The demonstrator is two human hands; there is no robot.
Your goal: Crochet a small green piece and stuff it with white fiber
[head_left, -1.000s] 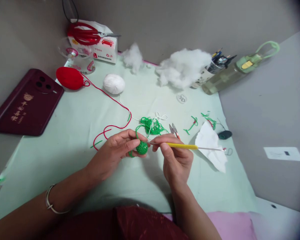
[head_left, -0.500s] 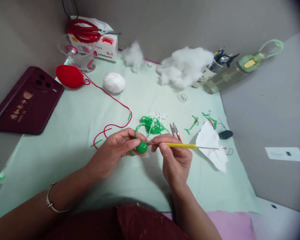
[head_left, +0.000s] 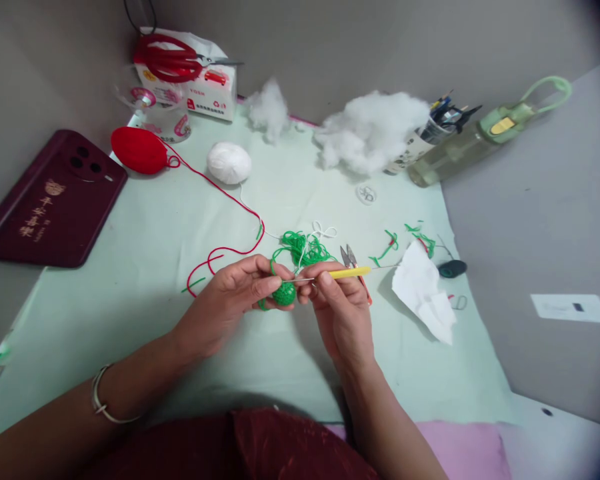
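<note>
My left hand point(head_left: 230, 301) pinches a small green crocheted ball point(head_left: 283, 293) between thumb and fingers, just above the pale green mat point(head_left: 130, 267). My right hand point(head_left: 341, 313) grips a yellow-handled crochet hook point(head_left: 347, 272), whose metal tip points left into the ball. Green yarn runs from the ball to a loose green tangle point(head_left: 305, 250) lying right behind my hands.
Small thread snips point(head_left: 349, 256) and a crumpled white paper point(head_left: 425, 291) lie right of my hands. Red yarn ball point(head_left: 139, 150), white yarn ball point(head_left: 229, 163) and stuffing point(head_left: 370, 130) sit farther back. Red scissors point(head_left: 173, 61) rest on a box, a dark red phone point(head_left: 50, 197) at left, a bottle point(head_left: 475, 143) at right.
My right hand has turned and drawn the hook closer to the ball, so the handle now looks shorter and angled upward. The left hand and ball stay in place.
</note>
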